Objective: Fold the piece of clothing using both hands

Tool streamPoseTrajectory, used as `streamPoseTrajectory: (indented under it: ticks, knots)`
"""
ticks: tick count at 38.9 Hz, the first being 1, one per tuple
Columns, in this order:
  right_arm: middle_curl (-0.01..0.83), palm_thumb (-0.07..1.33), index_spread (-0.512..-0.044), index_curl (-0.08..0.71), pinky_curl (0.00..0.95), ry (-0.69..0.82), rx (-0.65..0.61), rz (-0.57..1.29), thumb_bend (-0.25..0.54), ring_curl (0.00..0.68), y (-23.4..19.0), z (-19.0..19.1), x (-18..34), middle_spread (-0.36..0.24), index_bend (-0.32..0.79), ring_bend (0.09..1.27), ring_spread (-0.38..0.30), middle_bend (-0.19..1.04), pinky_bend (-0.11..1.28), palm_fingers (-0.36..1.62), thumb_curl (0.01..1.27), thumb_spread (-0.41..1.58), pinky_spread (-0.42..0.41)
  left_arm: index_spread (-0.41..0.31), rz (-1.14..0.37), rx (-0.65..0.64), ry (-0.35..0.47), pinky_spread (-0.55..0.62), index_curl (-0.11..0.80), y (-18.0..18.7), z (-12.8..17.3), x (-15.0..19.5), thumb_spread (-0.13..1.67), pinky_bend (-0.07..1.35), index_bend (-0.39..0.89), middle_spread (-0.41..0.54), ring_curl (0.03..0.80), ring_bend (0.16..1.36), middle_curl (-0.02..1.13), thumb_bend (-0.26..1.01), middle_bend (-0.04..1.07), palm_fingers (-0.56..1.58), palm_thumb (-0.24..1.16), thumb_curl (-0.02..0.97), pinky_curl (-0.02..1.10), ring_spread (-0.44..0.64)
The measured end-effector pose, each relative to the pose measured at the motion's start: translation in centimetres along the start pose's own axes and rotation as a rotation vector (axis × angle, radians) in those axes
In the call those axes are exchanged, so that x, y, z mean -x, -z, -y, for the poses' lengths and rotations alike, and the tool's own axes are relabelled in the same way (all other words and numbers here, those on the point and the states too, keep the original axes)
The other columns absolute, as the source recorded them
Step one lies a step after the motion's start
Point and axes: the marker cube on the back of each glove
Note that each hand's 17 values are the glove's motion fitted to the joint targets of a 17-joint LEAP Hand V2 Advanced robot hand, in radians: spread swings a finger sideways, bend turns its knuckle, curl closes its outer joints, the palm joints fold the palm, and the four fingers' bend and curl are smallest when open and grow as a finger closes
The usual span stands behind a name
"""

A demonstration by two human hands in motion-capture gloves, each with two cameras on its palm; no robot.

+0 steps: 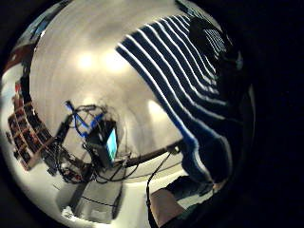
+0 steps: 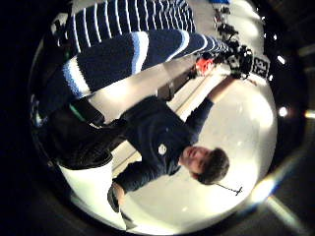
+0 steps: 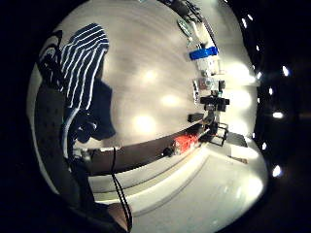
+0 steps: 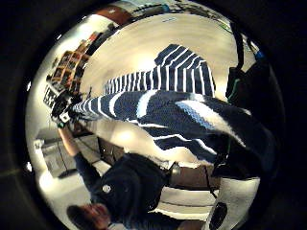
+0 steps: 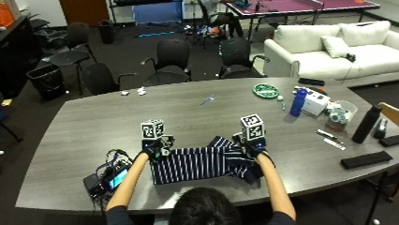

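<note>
- Outside view: the striped garment (image 5: 198, 164), navy with white stripes, lies on the near part of the grey surface (image 5: 93, 122), in front of the person. Its left part is spread flat; its right part is bunched and doubled over, so I judge the fold begun but far from finished. The left hand (image 5: 152, 147) pinches the garment's far left corner. The right hand (image 5: 252, 145) grips the bunched cloth at the far right.
- Left little finger side palm view: striped cloth (image 1: 190, 85) hangs right beside the palm, above the surface.
- Left thumb side palm view: a band of the garment (image 2: 128, 49) stretches from this palm to the other hand (image 2: 238, 56), lifted clear of the surface.
- Right little finger side palm view: the garment (image 3: 82, 68) partly rests on the surface.
- Right thumb side palm view: the cloth (image 4: 182, 110) spans between both hands, with more of it flat on the surface behind.
- Left to do: lay the lifted edge over and square the folds.
</note>
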Motion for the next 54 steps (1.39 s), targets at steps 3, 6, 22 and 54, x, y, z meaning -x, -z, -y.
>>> streamPoseTrajectory:
  ticks: [3, 6, 22, 54]
  knots:
    - [0.493, 0.98, -0.265, 0.374, 0.389, -0.076, 0.069, -0.012, -0.029, 0.455, -0.4, 2.9, 1.3, -0.247, 0.15, 0.58, -0.275, 0.26, 0.61, 1.24, 0.6, 0.64, -0.382, -0.269, -0.026, -0.014, 0.202, -0.26, 0.51, -0.6, 5.1, 1.8, 1.28, 0.19, 0.22, -0.3, 0.456, 0.51, 0.59, -0.01, 0.47, 1.22, 0.7, 0.526, 0.39, -0.32]
    - [0.499, 0.98, -0.264, 0.378, 0.384, -0.166, 0.083, 0.001, -0.029, 0.456, -1.9, 5.6, 2.3, -0.249, 0.15, 0.57, -0.271, 0.27, 0.59, 1.22, 0.61, 0.62, -0.382, -0.26, 0.036, -0.019, 0.372, -0.25, 0.518, -1.9, 8.9, 3.0, 1.29, 0.19, 0.21, -0.287, 0.447, 0.47, 0.59, 0.0, 0.45, 1.13, 0.73, 0.539, 0.39, -0.31]
    - [0.48, 0.77, -0.241, 0.293, 0.373, -0.39, 0.001, 0.233, -0.061, 0.435, -2.3, 4.0, 0.7, -0.159, 0.05, 0.47, -0.188, 0.21, 0.52, 0.85, 0.52, 1.06, -0.16, -0.15, 0.091, -0.223, 0.324, 0.06, 0.507, -3.3, 7.9, -0.1, 1.43, 0.16, 0.22, -0.071, 0.407, 0.37, 0.45, -0.02, 0.13, 0.58, 0.56, 0.443, 0.36, -0.03]
    - [0.411, 0.55, -0.175, 0.084, 0.396, -0.488, 0.206, 0.167, 0.057, 0.429, -11.3, 5.8, 4.9, -0.004, 0.04, 0.71, -0.037, 0.3, 0.86, 0.65, 0.38, 1.26, -0.005, -0.094, 0.097, -0.116, 0.375, 0.37, 0.35, -11.4, 9.6, 2.2, 1.34, 0.46, 0.12, 0.252, 0.366, 0.52, 0.24, -0.02, 0.16, -0.04, 0.13, 0.267, 0.4, 0.42]
